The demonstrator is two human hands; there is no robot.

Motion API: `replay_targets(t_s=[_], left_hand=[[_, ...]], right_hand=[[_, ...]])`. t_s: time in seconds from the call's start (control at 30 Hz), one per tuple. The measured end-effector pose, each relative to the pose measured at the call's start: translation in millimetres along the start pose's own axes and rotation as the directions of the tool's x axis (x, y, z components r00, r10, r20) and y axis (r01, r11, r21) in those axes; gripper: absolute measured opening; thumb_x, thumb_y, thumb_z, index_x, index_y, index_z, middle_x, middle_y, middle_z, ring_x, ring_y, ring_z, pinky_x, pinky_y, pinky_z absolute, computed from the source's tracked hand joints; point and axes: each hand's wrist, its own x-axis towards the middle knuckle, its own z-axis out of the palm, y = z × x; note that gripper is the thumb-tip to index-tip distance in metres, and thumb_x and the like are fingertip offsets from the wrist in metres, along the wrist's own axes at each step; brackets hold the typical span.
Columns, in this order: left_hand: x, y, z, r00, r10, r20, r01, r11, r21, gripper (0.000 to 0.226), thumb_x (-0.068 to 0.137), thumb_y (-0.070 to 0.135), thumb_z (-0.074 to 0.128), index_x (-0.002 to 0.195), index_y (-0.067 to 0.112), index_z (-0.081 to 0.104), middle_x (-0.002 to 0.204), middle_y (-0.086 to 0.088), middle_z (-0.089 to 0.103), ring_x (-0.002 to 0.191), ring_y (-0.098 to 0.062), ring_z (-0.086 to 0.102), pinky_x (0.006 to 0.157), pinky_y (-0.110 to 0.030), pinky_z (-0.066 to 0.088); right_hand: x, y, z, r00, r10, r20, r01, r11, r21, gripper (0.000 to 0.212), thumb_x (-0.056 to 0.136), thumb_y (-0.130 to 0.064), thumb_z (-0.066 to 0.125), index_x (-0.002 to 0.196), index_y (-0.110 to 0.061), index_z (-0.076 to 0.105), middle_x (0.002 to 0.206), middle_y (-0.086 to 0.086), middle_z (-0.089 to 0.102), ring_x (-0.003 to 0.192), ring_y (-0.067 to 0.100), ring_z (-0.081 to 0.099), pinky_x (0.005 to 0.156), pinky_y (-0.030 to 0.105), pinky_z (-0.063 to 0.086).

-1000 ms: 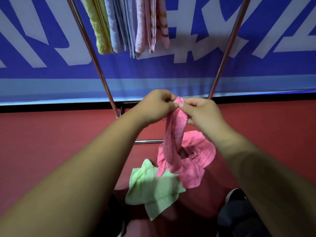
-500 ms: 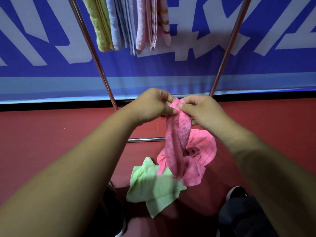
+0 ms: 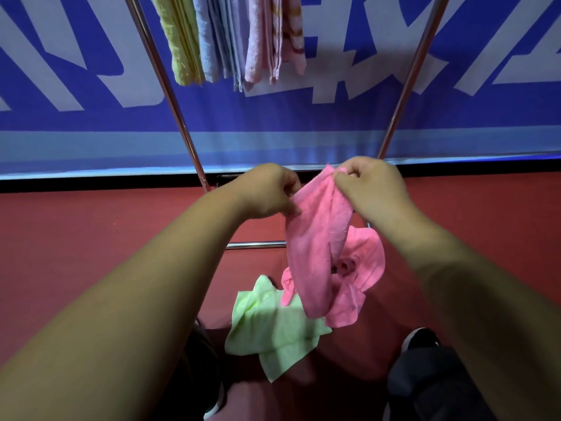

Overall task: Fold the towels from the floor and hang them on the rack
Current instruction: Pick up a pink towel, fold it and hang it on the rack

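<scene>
A pink towel (image 3: 315, 247) hangs in the air in front of me. My left hand (image 3: 267, 189) pinches its left edge and my right hand (image 3: 370, 183) pinches its top corner, a little higher. On the red floor below lie a second, crumpled pink towel (image 3: 361, 268) and a light green towel (image 3: 273, 326). The metal rack (image 3: 170, 95) stands just beyond, its two slanted legs rising out of view. Several folded towels (image 3: 230, 38), yellow, blue and pink, hang from its top at the upper middle.
A blue and white banner (image 3: 334, 117) covers the wall behind the rack. A low crossbar of the rack (image 3: 255, 245) runs near the floor under my hands. My dark shoes (image 3: 422, 344) stand at the bottom, either side of the green towel.
My hands have moved apart, spreading the top edge of the held pink towel. The right hand has risen slightly and the left has slid down its edge.
</scene>
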Motion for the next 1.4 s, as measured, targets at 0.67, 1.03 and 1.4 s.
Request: replay_targets(t_s=[0.67,1.03,1.4], left_hand=[[7.5,-24.8,-9.7,0.917,-0.198,-0.346,0.125,0.967,-0.222,0.038,0.088,0.002,0.065,0.084,0.036,0.082,0.078,0.006,0.078,0.06,-0.018,0.069,0.055,-0.018,0.052],[10.9,-1.3,2.0,0.978,-0.129,-0.165,-0.009,0.761,-0.649,0.028,0.094,-0.004,0.064,0.113,0.012,0.078,0.083,-0.002,0.074,0.07,-0.009,0.063,0.074,-0.023,0.055],[12.7,10.6,12.7,0.984,-0.1,-0.148,-0.026,0.74,-0.672,0.023,0.093,-0.005,0.076,0.111,0.006,0.067,0.088,-0.006,0.073,0.079,-0.017,0.067,0.075,-0.028,0.057]], right_hand=[[-17.1,6.2,-2.2,0.745,-0.071,0.663,-0.125,0.962,0.243,0.015,0.103,-0.014,0.072,0.1,-0.022,0.085,0.092,0.011,0.074,0.08,0.014,0.06,0.066,0.018,0.055],[-4.0,12.4,2.0,0.946,-0.141,0.291,0.069,0.967,0.245,0.019,0.097,-0.014,0.077,0.107,-0.03,0.08,0.092,0.005,0.08,0.089,0.018,0.074,0.094,0.043,0.059],[-3.8,5.9,8.4,0.986,-0.148,0.074,0.128,0.965,0.23,0.019,0.085,-0.015,0.089,0.087,-0.028,0.075,0.092,0.0,0.073,0.075,0.011,0.067,0.087,0.045,0.063]])
